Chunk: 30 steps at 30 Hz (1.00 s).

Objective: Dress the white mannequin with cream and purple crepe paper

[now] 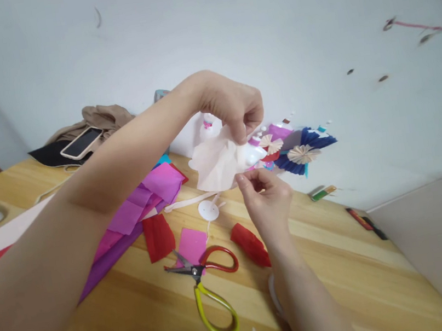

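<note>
A thin, pale pink sheet of paper [213, 162] with a wavy left edge is stretched out above the table. My left hand [237, 105] is closed in a pinch at its upper right edge. From below, my right hand [267, 194] pinches the lower right edge between thumb and finger. Open-bladed scissors [196, 271] with one red and one yellow handle lie below the paper, touching a pink paper piece [193, 241]. Beside them are a red paper piece [159, 238], a crumpled red piece [250, 245] and a white rabbit-face cutout [208, 210].
Folded purple and pink paper [143, 199] lies left, under my left forearm. Behind my hands stand folded paper fans [303, 154] and small white figures against the wall [307, 20]. A phone [82, 143] and brown cloth [106, 118] sit at the back left.
</note>
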### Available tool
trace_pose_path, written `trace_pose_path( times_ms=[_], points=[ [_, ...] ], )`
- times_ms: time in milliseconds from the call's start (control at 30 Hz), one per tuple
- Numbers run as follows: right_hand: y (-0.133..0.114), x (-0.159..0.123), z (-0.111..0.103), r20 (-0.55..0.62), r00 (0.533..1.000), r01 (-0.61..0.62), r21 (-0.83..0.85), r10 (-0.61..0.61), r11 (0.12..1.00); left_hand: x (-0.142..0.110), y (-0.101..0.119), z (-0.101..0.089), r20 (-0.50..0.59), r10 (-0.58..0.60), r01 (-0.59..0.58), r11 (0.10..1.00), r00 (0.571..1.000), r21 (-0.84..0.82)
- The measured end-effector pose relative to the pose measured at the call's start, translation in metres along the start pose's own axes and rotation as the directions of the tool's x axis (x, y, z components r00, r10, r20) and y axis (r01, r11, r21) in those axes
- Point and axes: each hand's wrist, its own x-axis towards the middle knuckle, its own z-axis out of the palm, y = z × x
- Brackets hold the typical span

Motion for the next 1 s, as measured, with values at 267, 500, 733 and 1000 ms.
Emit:
trace_pose_path(
  times_ms=[267,500,733,1000],
  points=[
    [0.003,0.001,0.002,0.009,1.000,0.006,-0.037,-0.006,0.999,0.000,-0.003,0.000,0.025,0.016,-0.015,1.000,1.000,-0.027],
    [0.011,0.003,0.006,-0.024,1.000,-0.004,-0.026,0.004,1.000,0.003,-0.009,0.000,0.036,0.040,-0.041,0.999,0.999,0.009],
    [0.023,0.006,0.010,-0.043,0.999,0.026,0.113,-0.022,0.993,0.007,-0.016,0.000,0.043,0.057,-0.056,0.998,0.997,-0.037],
    [0.032,0.010,0.017,0.209,0.977,-0.065,0.464,-0.038,0.883,0.007,-0.025,0.004,0.055,0.079,-0.066,0.976,0.995,-0.205]
  ],
)
